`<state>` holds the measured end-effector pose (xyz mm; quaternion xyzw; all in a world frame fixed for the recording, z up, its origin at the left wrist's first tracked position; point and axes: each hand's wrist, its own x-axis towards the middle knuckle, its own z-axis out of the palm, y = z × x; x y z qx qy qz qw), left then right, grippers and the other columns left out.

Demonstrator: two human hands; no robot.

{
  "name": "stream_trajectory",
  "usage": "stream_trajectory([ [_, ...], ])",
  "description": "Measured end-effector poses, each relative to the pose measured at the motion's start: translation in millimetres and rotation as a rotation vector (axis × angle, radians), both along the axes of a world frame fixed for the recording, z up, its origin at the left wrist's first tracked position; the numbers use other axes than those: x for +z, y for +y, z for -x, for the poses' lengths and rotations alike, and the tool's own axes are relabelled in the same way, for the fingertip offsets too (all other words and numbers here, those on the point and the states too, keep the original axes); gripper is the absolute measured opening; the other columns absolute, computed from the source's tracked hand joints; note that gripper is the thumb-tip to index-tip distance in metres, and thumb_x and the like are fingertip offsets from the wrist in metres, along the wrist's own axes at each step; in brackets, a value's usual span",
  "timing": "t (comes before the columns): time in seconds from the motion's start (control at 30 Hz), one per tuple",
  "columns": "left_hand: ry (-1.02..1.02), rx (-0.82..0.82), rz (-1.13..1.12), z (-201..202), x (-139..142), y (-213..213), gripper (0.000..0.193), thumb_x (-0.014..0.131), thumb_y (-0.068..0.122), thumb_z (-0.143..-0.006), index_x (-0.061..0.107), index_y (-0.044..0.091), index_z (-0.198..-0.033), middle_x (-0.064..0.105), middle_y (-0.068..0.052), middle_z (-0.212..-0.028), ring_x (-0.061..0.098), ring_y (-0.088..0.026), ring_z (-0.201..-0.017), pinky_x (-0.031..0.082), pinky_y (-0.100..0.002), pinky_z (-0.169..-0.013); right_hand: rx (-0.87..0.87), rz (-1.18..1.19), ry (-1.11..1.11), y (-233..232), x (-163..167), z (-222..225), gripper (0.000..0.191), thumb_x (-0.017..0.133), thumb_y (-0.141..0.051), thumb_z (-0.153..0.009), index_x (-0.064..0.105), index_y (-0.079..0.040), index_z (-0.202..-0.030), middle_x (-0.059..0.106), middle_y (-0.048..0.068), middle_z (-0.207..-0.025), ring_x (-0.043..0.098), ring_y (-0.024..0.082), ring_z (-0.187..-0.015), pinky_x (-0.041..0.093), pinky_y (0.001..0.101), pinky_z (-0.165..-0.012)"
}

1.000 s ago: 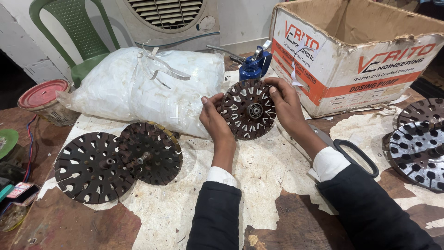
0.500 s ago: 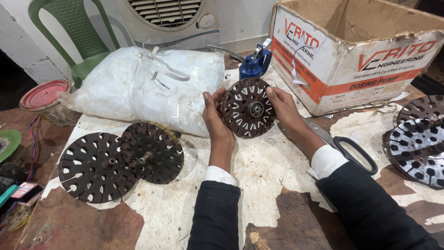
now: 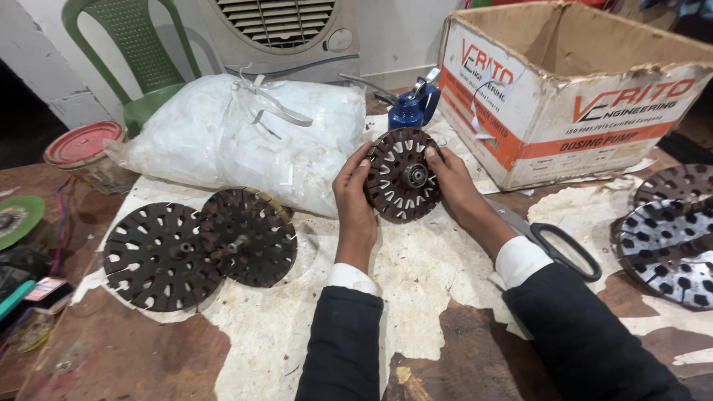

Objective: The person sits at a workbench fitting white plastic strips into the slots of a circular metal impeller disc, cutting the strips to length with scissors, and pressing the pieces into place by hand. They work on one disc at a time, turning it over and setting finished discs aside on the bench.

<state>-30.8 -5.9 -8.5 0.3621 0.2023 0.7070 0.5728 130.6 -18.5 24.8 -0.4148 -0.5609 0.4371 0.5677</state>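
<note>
Both my hands hold one dark round slotted metal disc [image 3: 402, 175] upright above the table, its face with white slot liners and a central bearing turned toward me. My left hand [image 3: 354, 199] grips its left rim and my right hand [image 3: 454, 186] grips its right rim. Two similar dark slotted discs [image 3: 157, 255] [image 3: 249, 236] lie flat and overlapping on the white paper at the left.
A tied white plastic bag [image 3: 245, 137] lies behind the discs. A blue oil can [image 3: 412, 108] and an open cardboard box [image 3: 572, 89] stand at the back right. Black-handled scissors [image 3: 561, 249] lie under my right forearm. More discs [image 3: 668, 238] sit at the right edge; a red-lidded jar [image 3: 83, 152] at left.
The disc in my hands has shifted slightly and is turned a little between the fingers; my hands keep their grip on its rim. The discs on the table have not moved.
</note>
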Motion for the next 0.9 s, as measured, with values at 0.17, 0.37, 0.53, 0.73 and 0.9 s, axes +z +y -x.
stream_trajectory([
  [0.17, -0.026, -0.017, 0.009, 0.4, -1.8, -2.5, 0.040, 0.053, 0.002, -0.096, 0.063, -0.007, -0.133, 0.069, -0.017, -0.127, 0.069, -0.019, -0.109, 0.054, -0.031, -0.098, 0.021, 0.004, -0.026, -2.7, 1.8, -0.2, 0.045, 0.051, -0.045, -0.105, 0.059, -0.002, -0.115, 0.066, 0.005, -0.107, 0.058, 0.008, -0.098, 0.048, 0.0272, -0.091],
  [0.37, -0.045, -0.044, 0.013, -0.1, -6.6, -6.0, 0.040, 0.056, -0.001, -0.095, 0.063, -0.008, -0.134, 0.069, -0.017, -0.126, 0.068, -0.019, -0.107, 0.055, -0.031, -0.095, 0.035, 0.067, 0.052, -8.8, 6.8, 1.5, 0.049, 0.050, -0.044, -0.103, 0.059, -0.001, -0.124, 0.068, 0.007, -0.113, 0.063, 0.012, -0.102, 0.051, 0.0291, -0.093],
  [0.53, 0.029, -0.048, -0.044, -4.7, -6.2, -3.3, 0.039, 0.061, 0.006, -0.098, 0.062, -0.005, -0.135, 0.069, -0.014, -0.128, 0.068, -0.016, -0.110, 0.054, -0.029, -0.097, -0.005, 0.038, 0.027, -5.6, 3.5, -0.7, 0.050, 0.049, -0.043, -0.106, 0.059, 0.001, -0.126, 0.068, 0.008, -0.116, 0.061, 0.012, -0.106, 0.047, 0.0286, -0.097],
  [0.73, 0.127, -0.031, -0.074, -2.7, -6.4, 4.5, 0.038, 0.059, 0.020, -0.103, 0.065, -0.001, -0.134, 0.071, -0.010, -0.126, 0.068, -0.014, -0.109, 0.055, -0.029, -0.097, -0.021, 0.007, 0.024, -1.2, -5.7, -7.3, 0.040, 0.047, -0.040, -0.108, 0.054, -0.003, -0.123, 0.061, 0.007, -0.115, 0.054, 0.013, -0.107, 0.044, 0.0298, -0.098],
  [0.9, 0.108, -0.059, -0.062, -3.4, -5.3, 9.5, 0.035, 0.060, 0.017, -0.103, 0.066, -0.001, -0.133, 0.071, -0.011, -0.127, 0.067, -0.015, -0.110, 0.054, -0.029, -0.097, -0.049, -0.032, -0.054, -5.5, -5.8, -7.2, 0.038, 0.043, -0.038, -0.109, 0.049, -0.005, -0.128, 0.060, 0.006, -0.118, 0.053, 0.013, -0.111, 0.044, 0.0303, -0.099],
])
